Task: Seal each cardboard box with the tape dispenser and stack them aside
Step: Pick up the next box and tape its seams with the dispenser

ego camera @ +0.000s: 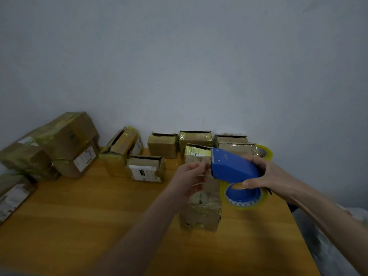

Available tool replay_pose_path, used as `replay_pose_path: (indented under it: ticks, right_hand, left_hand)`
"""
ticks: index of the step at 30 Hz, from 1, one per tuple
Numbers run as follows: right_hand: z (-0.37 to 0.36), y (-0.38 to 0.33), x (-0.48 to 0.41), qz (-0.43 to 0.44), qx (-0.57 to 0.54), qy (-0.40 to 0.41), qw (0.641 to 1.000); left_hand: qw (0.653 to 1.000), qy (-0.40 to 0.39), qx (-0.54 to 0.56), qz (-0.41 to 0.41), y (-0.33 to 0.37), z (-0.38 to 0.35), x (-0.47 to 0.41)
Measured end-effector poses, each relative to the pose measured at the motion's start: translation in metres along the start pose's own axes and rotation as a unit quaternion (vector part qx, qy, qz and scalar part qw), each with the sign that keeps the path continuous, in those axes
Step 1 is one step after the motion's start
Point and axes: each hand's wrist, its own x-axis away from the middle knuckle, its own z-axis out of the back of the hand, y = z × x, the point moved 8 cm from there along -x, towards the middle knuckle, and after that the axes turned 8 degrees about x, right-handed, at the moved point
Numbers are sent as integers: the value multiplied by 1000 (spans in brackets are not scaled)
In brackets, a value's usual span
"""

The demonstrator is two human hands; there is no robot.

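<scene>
Over the counter: wooden counter (79, 226) against a plain wall; both bare arms reach in from the lower edge.
Right hand: right hand (264, 174) wrapped around the blue tape dispenser (231, 166), fingers closed on its body, thumb at the roll hub.
Tape roll: clear yellowish tape roll (244, 198) mounted under the dispenser, partly hidden by the hand.
Left hand: left hand (191, 176) at the dispenser's cutter end, fingers pinched narrow; the tape end itself too faint to confirm.
Box in work: cardboard box (201, 212) stands on the counter just below both hands, its top covered by the left hand, blurred.
Waiting boxes: row of small boxes (163, 145) along the wall, flaps unclear in dim light.
Stacked boxes: taped stack (65, 140) at far left, lowest box cut off by the frame.
Spare roll: second tape roll (263, 153) behind the right hand, mostly hidden.
</scene>
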Motion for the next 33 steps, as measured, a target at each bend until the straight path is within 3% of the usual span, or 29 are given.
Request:
replay_pose_path:
  ticks: [6,11,20,23,29,33]
  right_hand:
    - [-6,-2,-2,22,81,-3,996]
    - [-17,-7,-4,58,163,-26,985]
    - [-31,-14,0,127,317,-42,939]
    - [-27,-5,2,114,312,-60,941]
    - [14,35,16,46,284,-71,955]
    - [20,61,20,8,282,-87,956]
  left_hand:
    - [997,3,20,77,-9,15,11]
    - [993,36,-112,31,-13,28,10]
    - [987,95,-125,26,-25,48,9]
    - [988,84,-130,20,-20,57,12]
    - [976,188,-106,25,-13,128,29]
    - [970,202,-124,48,-35,130,30]
